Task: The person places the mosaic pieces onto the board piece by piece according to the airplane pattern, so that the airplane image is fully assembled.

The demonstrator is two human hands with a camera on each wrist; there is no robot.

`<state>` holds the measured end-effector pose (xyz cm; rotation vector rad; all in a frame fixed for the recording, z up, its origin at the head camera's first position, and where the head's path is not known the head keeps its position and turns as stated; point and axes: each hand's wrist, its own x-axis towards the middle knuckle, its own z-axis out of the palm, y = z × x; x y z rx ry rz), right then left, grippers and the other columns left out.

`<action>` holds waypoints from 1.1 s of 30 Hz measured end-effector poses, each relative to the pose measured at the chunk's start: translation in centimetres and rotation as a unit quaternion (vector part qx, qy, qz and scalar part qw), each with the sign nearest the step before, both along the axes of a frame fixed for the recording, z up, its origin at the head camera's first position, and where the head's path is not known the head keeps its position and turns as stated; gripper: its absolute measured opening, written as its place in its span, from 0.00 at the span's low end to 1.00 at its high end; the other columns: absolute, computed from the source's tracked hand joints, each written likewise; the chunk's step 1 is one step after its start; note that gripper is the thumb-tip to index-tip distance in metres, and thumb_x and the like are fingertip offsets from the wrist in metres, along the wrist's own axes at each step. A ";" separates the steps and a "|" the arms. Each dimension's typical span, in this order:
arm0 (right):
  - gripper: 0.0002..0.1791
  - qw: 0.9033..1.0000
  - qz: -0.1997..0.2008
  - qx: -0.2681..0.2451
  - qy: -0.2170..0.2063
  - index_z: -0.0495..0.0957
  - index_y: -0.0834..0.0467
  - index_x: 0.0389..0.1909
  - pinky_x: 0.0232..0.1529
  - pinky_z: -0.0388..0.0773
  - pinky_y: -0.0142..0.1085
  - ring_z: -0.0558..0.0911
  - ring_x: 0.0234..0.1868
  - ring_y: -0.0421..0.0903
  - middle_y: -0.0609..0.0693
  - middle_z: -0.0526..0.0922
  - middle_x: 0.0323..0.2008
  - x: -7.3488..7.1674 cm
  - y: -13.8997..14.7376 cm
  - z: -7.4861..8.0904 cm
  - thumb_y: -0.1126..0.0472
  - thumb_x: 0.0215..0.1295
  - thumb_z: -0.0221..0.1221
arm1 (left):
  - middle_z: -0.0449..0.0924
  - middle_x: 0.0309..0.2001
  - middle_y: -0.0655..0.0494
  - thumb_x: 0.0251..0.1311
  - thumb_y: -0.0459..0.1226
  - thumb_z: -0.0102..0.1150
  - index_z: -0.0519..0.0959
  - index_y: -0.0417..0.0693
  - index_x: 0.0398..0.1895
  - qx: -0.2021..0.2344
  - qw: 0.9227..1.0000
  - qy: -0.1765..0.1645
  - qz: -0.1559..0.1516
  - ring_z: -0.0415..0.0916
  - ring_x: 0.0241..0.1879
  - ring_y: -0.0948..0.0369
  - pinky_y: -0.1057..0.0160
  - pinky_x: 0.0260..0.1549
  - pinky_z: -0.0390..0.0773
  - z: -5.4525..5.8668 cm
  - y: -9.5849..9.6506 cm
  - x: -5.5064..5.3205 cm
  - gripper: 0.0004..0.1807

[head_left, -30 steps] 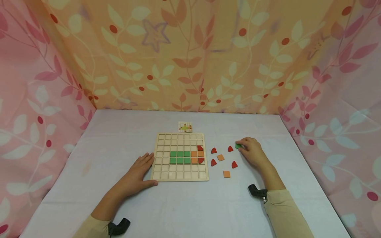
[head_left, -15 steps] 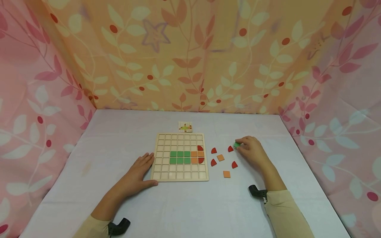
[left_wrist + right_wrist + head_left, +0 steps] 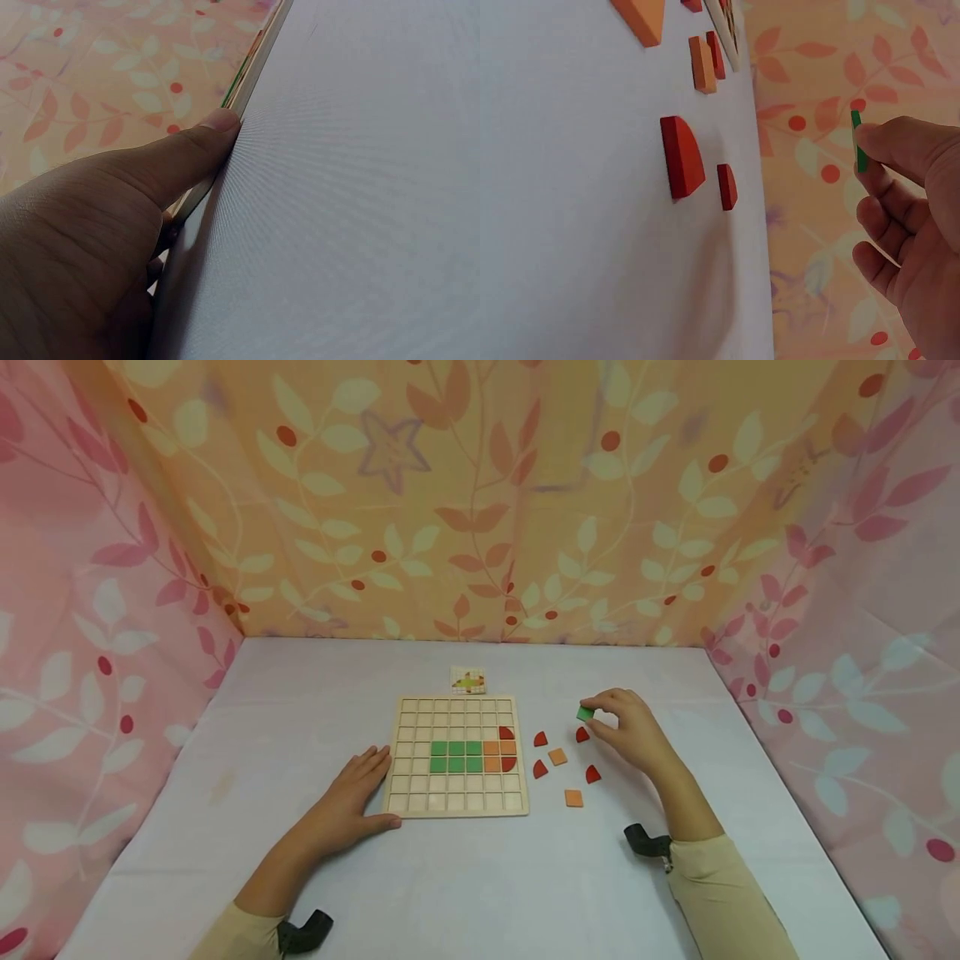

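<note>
Between thumb and fingertips my right hand (image 3: 628, 727) pinches a green square tile (image 3: 585, 713), raised off the table in the right wrist view. The wooden grid board (image 3: 420, 802) lies left of it, with a block of green tiles (image 3: 456, 757), a few orange tiles (image 3: 491, 764) and two red quarter-round pieces (image 3: 506, 733) set in its cells. My left hand (image 3: 347, 802) lies at the board's left edge, fingers stretched along the side. Its thumb (image 3: 199, 146) touches the front edge in the left wrist view.
Several red quarter-round pieces (image 3: 592, 774) and two orange square tiles (image 3: 573, 798) lie loose on the white table right of the board. A small pattern card (image 3: 468, 680) sits just behind the board. Floral cloth walls (image 3: 480, 527) stand at the back and both sides.
My right hand has lifted the green tile and brought it slightly left and toward the back. The left hand stays at the board, and the pieces on the grid look the same.
</note>
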<state>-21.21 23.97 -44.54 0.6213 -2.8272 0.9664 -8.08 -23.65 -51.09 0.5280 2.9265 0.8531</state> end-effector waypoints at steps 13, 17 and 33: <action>0.18 0.999 0.048 -0.009 -0.012 0.85 0.54 0.57 0.63 0.75 0.53 0.73 0.61 0.49 0.45 0.81 0.51 1.1 -5.1 2.1 0.60 0.67 0.67 | 0.52 0.82 0.47 0.52 0.59 0.74 0.56 0.40 0.80 -0.004 1.000 0.001 -0.001 0.43 0.81 0.46 0.44 0.79 0.46 0.0 0.0 0.0 0.60; 0.17 0.998 0.068 -0.008 -0.014 0.85 0.53 0.57 0.62 0.77 0.51 0.73 0.59 0.47 0.43 0.81 0.50 1.3 -6.8 2.2 0.59 0.67 0.67 | 0.51 0.82 0.49 0.53 0.58 0.75 0.56 0.40 0.81 -0.006 1.000 -0.011 0.004 0.42 0.82 0.47 0.45 0.79 0.45 0.1 0.1 0.0 0.60; 0.17 0.988 0.154 -0.006 -0.001 0.86 0.51 0.56 0.61 0.75 0.46 0.74 0.56 0.45 0.43 0.82 0.49 2.3 -13.5 2.3 0.59 0.66 0.68 | 0.51 0.82 0.49 0.52 0.59 0.75 0.56 0.40 0.81 -0.007 1.000 -0.010 0.004 0.42 0.82 0.47 0.43 0.79 0.46 0.2 0.2 -0.1 0.60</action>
